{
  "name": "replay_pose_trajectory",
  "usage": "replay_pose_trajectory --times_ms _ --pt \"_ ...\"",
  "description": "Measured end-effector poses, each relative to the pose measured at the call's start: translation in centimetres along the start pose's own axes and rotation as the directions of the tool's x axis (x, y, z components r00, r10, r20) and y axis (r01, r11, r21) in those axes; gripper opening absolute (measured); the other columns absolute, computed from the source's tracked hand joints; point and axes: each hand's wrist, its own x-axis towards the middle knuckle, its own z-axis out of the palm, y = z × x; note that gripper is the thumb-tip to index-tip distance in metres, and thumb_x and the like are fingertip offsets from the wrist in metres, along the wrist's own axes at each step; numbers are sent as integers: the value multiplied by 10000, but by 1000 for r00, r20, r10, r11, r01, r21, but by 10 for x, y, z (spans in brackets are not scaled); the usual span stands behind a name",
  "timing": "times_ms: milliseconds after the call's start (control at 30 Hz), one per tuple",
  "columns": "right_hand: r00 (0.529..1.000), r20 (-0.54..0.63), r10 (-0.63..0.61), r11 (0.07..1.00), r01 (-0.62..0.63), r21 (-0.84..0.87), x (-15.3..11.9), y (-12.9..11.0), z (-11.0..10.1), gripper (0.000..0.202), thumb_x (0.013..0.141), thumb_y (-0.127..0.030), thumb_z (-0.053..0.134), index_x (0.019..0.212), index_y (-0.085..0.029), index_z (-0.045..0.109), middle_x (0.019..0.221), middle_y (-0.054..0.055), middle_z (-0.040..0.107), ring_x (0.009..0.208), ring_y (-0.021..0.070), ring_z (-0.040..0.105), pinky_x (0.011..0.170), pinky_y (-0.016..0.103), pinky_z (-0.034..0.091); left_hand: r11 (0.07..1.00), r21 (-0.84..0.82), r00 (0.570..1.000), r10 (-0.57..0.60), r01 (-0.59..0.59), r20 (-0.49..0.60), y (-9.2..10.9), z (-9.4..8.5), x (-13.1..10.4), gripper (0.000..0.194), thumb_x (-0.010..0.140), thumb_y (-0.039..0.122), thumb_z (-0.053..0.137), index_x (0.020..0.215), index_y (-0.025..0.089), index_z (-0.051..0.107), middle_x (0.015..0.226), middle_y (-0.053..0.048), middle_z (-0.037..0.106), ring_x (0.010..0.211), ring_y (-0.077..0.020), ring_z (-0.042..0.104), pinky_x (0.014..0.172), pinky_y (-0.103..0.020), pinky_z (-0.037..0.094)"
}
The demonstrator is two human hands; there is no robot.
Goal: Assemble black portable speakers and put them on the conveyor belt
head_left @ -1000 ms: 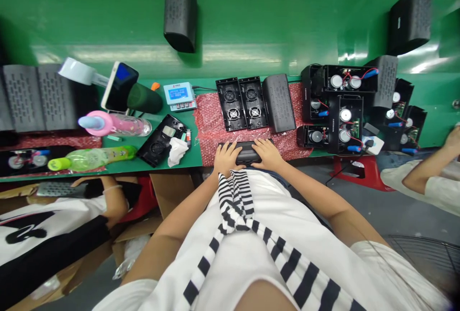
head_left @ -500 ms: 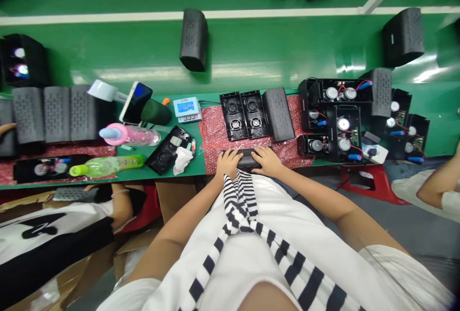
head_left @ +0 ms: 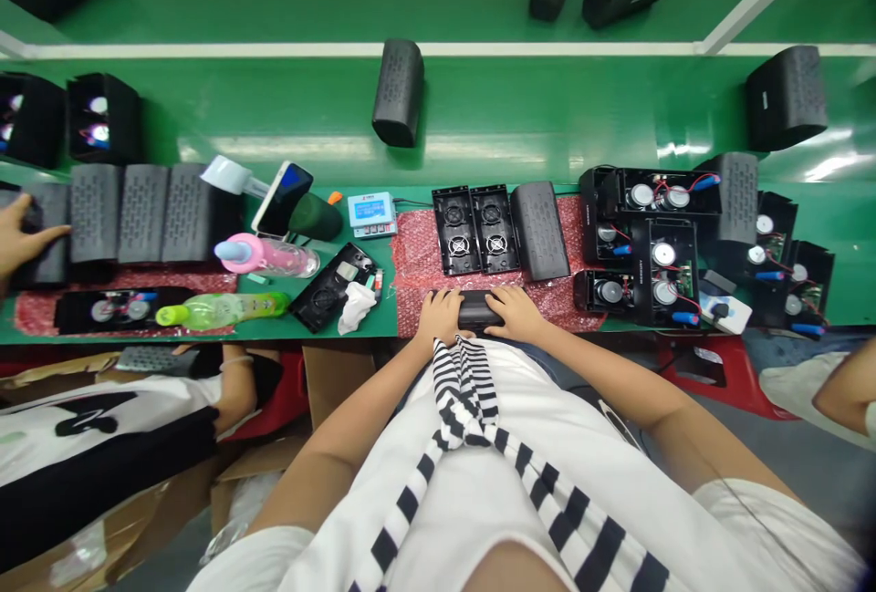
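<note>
Black plastic forms the box [head_left: 477,310] at the near edge of the green table [head_left: 387,323], over red bubble wrap [head_left: 411,300]. The left hand [head_left: 440,315] holds its left end and the right hand [head_left: 518,312] its right, fingers slightly spread and bent over it. Two black trays [head_left: 457,250] lie just beyond.

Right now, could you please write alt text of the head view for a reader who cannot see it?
A person's left hand and right hand are on a black casing at a green workbench's near edge. Beyond it, two black panels and a dark housing sit over red bubble wrap; opened wired units are to the right, bottles to the left.
</note>
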Motion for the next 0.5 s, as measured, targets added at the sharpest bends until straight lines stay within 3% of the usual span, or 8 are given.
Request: replay_pose_trajectory --times_ms 167,300,400,500 --pt "988 154 -33 999 33 5 7 6 -6 616 714 -498 732 1188 -147 555 1344 257 476 1255 396 453 1016 660 253 1000 11 1000 13 -13 4 1 -3 -3 738 669 547 719 1273 164 536 1445 -147 456 1341 -341 378 1122 -529 248" --pt "967 235 -103 994 108 -9 6 15 -8 745 683 -481 768 1294 -151 497 1438 295 361 1352 440 325 1024 690 200 1000 -7 1000 -3 3 7 7 1 -10 666 705 509 708 1262 181 546 1460 -142 438 1368 -339 347 1128 -538 235" --pt "959 262 -109 994 107 21 7 22 -9 812 675 -484 774 1348 -154 462 1438 291 363 1335 439 353 1018 628 280 999 -43 1000 -2 3 14 8 -4 -10 697 675 498 736 1256 163 543 1448 -159 447 1361 -345 352 1128 -549 227" --pt "953 265 -148 988 133 76 8 25 -11 763 693 -494 753 1317 -140 493 1371 270 447 1240 399 476 982 525 374 990 -141 999 13 -8 35 -8 -16 -8 773 651 507 748 1301 169 504 1452 -167 435 1361 -350 350 1133 -569 198"
